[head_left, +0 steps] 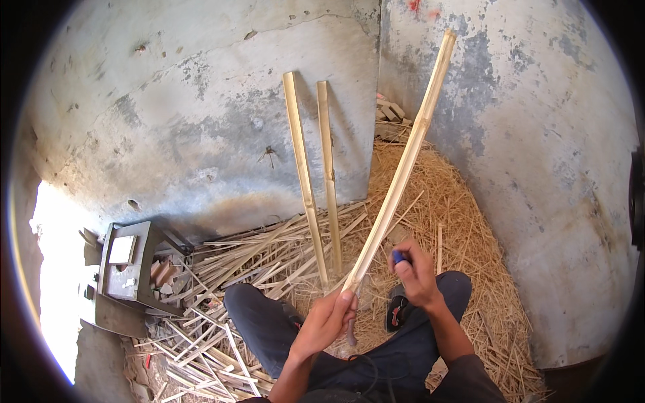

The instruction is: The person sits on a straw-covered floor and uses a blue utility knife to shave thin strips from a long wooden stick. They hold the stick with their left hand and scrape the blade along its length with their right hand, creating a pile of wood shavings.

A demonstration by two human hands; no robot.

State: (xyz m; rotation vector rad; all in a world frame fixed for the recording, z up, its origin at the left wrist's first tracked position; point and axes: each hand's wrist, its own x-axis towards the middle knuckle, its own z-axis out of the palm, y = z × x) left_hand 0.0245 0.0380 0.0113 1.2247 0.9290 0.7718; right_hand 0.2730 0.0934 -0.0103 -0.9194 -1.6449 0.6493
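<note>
My left hand (327, 321) is closed around the lower end of a long split bamboo piece (396, 191). The piece slants up and to the right, its pale hollow side showing and a node partway along. To its right, my right hand (418, 274) is closed on a small blue object (400, 256), perhaps a tool handle; the rest is hidden by the fingers. That hand is apart from the bamboo. Just below my left hand shows a brownish-grey stick-like thing (351, 332), too little visible to name. Two more split bamboo pieces, one on the left (303, 161) and one on the right (328, 161), lean upright against the wall.
A heap of fine shavings (463, 221) fills the corner on the right. Many thin bamboo strips (262, 252) lie scattered at the left. A metal-framed stool-like stand (131, 265) lies near the bright opening. Grey walls (195, 121) meet behind the heap. My bent knees flank the work.
</note>
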